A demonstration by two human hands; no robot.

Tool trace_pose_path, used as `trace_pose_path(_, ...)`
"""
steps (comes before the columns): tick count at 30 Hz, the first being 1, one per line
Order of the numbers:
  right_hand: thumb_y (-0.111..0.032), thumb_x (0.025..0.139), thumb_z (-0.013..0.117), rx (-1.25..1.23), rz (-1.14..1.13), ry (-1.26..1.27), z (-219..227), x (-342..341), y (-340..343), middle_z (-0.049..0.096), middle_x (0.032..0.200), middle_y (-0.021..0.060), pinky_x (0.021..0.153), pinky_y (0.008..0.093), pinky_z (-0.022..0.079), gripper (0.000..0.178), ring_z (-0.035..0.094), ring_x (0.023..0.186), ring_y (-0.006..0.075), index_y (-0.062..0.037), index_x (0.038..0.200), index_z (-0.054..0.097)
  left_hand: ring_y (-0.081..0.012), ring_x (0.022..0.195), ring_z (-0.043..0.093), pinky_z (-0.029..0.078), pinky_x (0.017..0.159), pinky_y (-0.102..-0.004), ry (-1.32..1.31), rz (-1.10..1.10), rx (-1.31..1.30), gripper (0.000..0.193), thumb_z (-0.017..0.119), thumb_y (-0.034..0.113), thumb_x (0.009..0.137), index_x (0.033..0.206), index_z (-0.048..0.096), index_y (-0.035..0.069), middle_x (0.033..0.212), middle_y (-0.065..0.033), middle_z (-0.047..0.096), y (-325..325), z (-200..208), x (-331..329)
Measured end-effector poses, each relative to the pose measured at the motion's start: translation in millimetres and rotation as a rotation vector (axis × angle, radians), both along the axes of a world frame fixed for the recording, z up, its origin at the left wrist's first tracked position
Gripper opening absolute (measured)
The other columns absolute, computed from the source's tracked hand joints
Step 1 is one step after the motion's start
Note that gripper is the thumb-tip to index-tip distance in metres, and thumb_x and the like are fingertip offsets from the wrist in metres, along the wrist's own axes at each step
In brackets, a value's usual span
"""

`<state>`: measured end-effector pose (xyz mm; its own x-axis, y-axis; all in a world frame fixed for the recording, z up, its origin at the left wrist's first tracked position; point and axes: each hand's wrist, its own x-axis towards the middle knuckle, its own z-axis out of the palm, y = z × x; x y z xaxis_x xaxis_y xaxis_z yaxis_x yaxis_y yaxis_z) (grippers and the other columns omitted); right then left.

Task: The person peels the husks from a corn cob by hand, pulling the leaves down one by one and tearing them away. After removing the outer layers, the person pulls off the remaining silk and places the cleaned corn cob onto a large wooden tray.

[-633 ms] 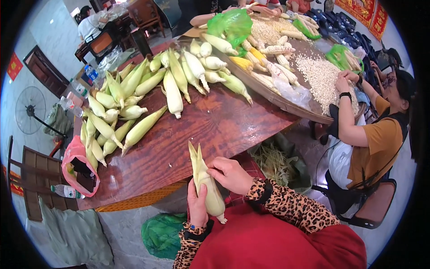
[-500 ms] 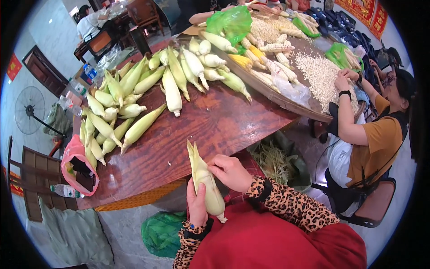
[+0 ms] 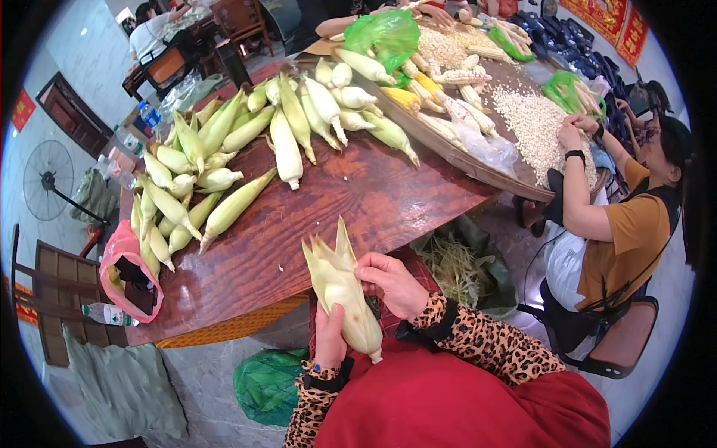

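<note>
The left hand (image 3: pixel 329 336) curls around the corn ear (image 3: pixel 351 317), tip-up beside the table (image 3: pixel 366 194) — apparently steadying it — while the right hand (image 3: pixel 394 286) pinches a husk leaf (image 3: pixel 346 250) (thumb against finger).

No words or numbers can be read clearly. Beyond the far right of the tabletop (image 3: pixel 381 190), a red wall banner (image 3: pixel 595 15) carries gold characters, and a narrower red strip (image 3: pixel 634 36) beside it bears similar gold marks. On the wall left of the tabletop hangs a small red sign (image 3: pixel 23 110) with faint gold marking. A bottle (image 3: pixel 110 314) lying by its near left corner has a green-and-white label; a bottle (image 3: pixel 149 114) near its far left has a blue one, too small to read.
</note>
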<state>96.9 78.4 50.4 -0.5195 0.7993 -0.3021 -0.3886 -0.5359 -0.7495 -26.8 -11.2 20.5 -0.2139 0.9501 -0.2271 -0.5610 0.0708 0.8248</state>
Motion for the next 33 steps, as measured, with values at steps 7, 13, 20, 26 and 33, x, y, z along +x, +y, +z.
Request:
trace_pose_path(7, -0.012, 0.09, 0.053, -0.032, -0.039, 0.084, -2.6, -1.6, -7.0, 0.052, 0.074, -0.0021, 0.065, 0.0211, 0.043, 0.007, 0.047, 0.067, 0.0049, -0.0061, 0.086, 0.054, -0.0173, 0.098, 0.054, 0.043, 0.088, -0.0313, 0.218, 0.142, -0.005, 0.041, 0.058, 0.017, 0.086, 0.121, 0.042, 0.002, 0.107, -0.0078, 0.055, 6.2, 5.9, 1.1)
trace_pose_path(13, -0.011, 0.091, 0.051, 0.089, -0.175, 0.065, -0.1, -0.9, -12.3, 0.054, 0.078, -0.0009, 0.068, 0.0227, 0.047, 0.008, 0.05, 0.07, 0.0056, -0.004, 0.089, 0.054, -0.0188, 0.099, 0.054, 0.043, 0.088, -0.0334, -0.283, 0.214, -0.03, 0.037, 0.039, 0.031, 0.096, 0.12, 0.043, 0.003, 0.109, -0.008, 0.055, 12.0, -7.3, -12.0)
trace_pose_path(20, -0.012, 0.09, 0.053, 0.419, 0.019, -0.336, 4.8, 2.7, 10.6, 0.056, 0.095, 0.0012, 0.078, 0.0215, 0.045, 0.024, 0.053, 0.082, 0.0061, -0.0005, 0.111, 0.054, -0.0252, 0.099, 0.056, 0.046, 0.086, -0.04, -0.553, 0.02, -0.047, 0.046, 0.027, 0.041, 0.097, 0.123, 0.044, 0.008, 0.112, -0.0123, 0.056, 11.4, -6.8, -17.8)
trace_pose_path(26, -0.008, 0.084, 0.057, 0.679, 0.139, -0.489, -5.3, -0.9, -7.2, 0.06, 0.091, 0.0043, 0.077, 0.0253, 0.046, 0.022, 0.057, 0.085, 0.0115, -0.0004, 0.105, 0.059, -0.0256, 0.102, 0.055, 0.045, 0.089, -0.0394, -0.601, 0.033, -0.051, 0.047, 0.029, 0.043, 0.096, 0.122, 0.045, 0.007, 0.114, -0.0121, 0.055, 12.4, -1.0, -13.7)
trace_pose_path(33, -0.011, 0.083, 0.053, 0.833, 0.016, -0.684, 0.6, -7.8, -14.1, 0.058, 0.083, 0.0156, 0.067, 0.0351, 0.047, 0.013, 0.059, 0.077, 0.0307, 0.0002, 0.088, 0.056, -0.0223, 0.111, 0.049, 0.04, 0.096, -0.0371, -0.537, 0.017, -0.022, 0.048, 0.041, 0.037, 0.094, 0.131, 0.034, 0.008, 0.124, -0.0093, 0.048, 1.5, -10.4, -10.2)
